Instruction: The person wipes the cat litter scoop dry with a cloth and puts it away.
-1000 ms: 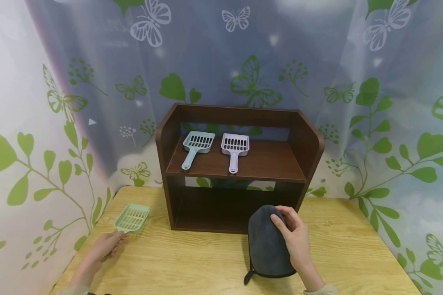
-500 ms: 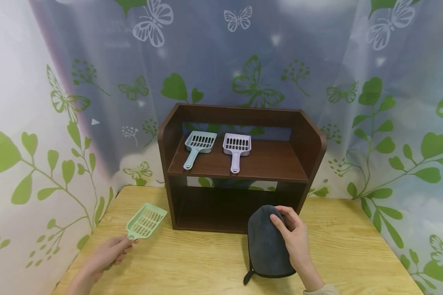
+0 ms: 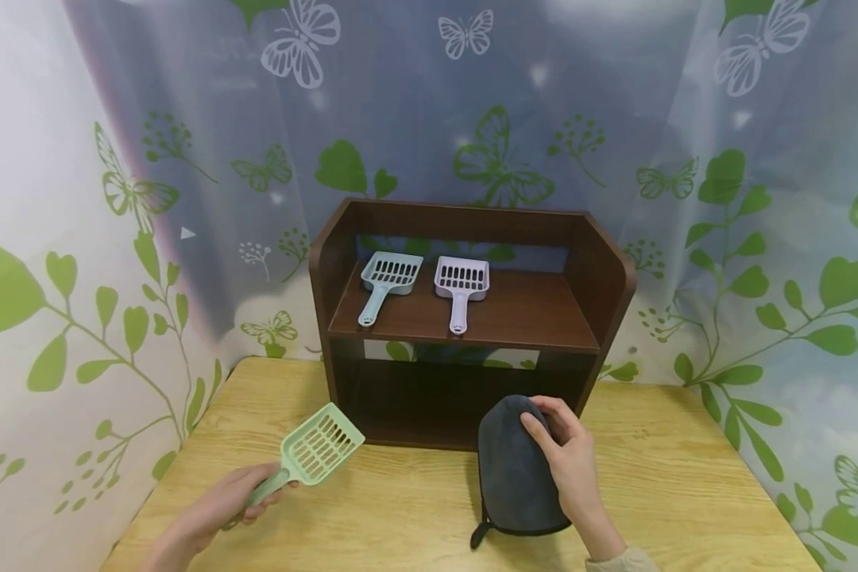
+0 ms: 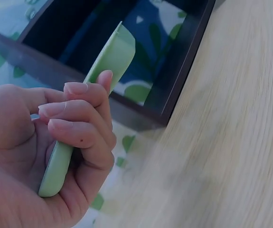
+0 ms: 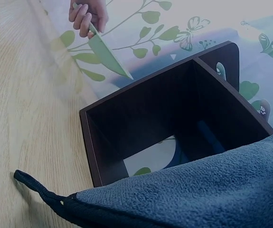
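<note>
My left hand (image 3: 236, 494) grips the handle of a pale green litter scoop (image 3: 320, 446), raised over the table's left side. Its slotted head points up and right, towards the shelf. Curled fingers wrap the scoop's handle (image 4: 59, 173) in the left wrist view. At the front right, my right hand (image 3: 573, 465) pinches the top edge of a dark grey-blue plush cloth (image 3: 515, 473), shaped like a mitt, with black trim and a hanging loop. In the right wrist view this cloth (image 5: 212, 185) fills the lower right, with only fingertips visible at the edge.
A dark brown two-tier shelf (image 3: 529, 306) stands at the back of the wooden table (image 3: 372, 516). On its upper tier lie a light blue litter scoop (image 3: 377, 295) and a lilac one (image 3: 459, 300), handles forward. A patterned curtain (image 3: 415, 119) hangs behind.
My left hand has lifted the green litter scoop and carried it right and nearer, turning its head towards the shelf. The right hand and plush cloth have stayed nearly still.
</note>
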`<state>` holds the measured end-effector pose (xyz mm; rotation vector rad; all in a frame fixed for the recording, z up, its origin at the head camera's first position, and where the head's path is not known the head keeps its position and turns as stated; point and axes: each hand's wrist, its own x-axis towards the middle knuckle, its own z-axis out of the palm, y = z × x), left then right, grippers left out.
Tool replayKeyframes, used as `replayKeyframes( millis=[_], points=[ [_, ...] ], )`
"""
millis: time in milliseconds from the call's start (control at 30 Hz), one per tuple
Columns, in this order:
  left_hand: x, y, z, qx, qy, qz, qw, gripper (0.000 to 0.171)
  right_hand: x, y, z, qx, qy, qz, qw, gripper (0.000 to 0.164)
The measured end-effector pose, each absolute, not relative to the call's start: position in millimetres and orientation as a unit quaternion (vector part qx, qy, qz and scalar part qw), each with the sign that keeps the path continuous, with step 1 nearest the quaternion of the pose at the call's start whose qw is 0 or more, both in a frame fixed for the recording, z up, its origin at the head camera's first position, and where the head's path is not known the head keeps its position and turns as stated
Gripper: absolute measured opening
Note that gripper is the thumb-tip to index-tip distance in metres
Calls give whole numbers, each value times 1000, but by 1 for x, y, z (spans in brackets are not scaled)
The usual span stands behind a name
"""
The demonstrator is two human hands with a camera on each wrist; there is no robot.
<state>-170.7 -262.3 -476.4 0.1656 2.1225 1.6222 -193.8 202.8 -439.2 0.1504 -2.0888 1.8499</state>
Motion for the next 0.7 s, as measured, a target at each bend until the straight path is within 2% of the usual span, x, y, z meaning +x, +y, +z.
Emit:
replayKeyframes(
  millis=[467, 700],
  points=[
    [-187, -197, -467, 91, 763, 599, 226, 54, -194, 206, -438, 58, -732, 656, 177, 27],
    [-196, -166, -459, 105, 762, 600, 220, 51, -197, 209, -433, 67, -722, 659, 201, 25]
  ],
)
